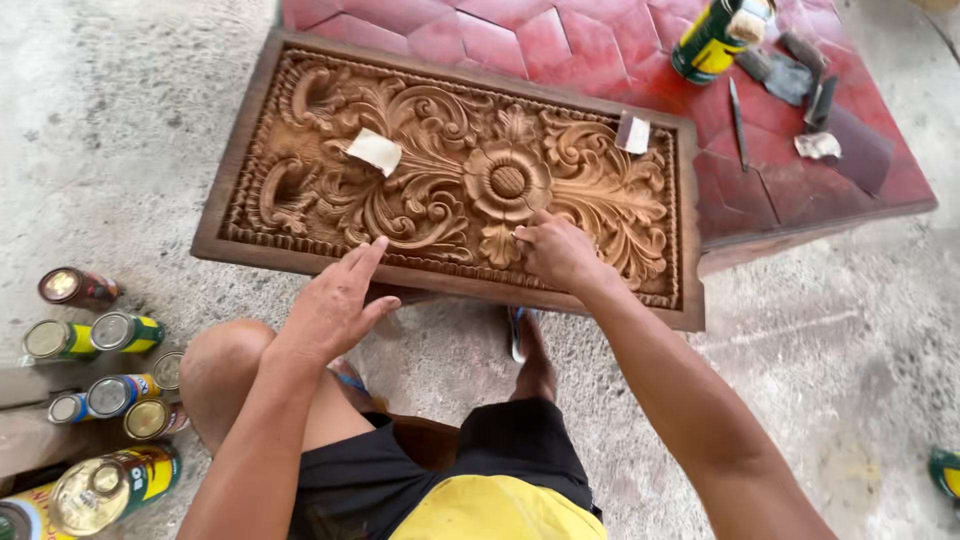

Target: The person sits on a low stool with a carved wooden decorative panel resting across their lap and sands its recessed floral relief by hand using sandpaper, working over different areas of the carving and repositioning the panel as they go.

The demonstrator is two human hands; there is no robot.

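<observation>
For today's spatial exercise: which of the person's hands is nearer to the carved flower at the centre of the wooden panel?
Right. The right hand rests on the carving just below the carved flower. The left hand sits further away, at the panel's near edge.

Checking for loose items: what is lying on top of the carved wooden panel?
On the carved wooden panel lie a pale folded scrap and a smaller piece at its far edge. The left hand and right hand rest on it; anything beneath them is hidden.

Grey concrete floor (840, 350), red tiled slab (600, 40), carved wooden panel (450, 180), tins (110, 390)
</observation>
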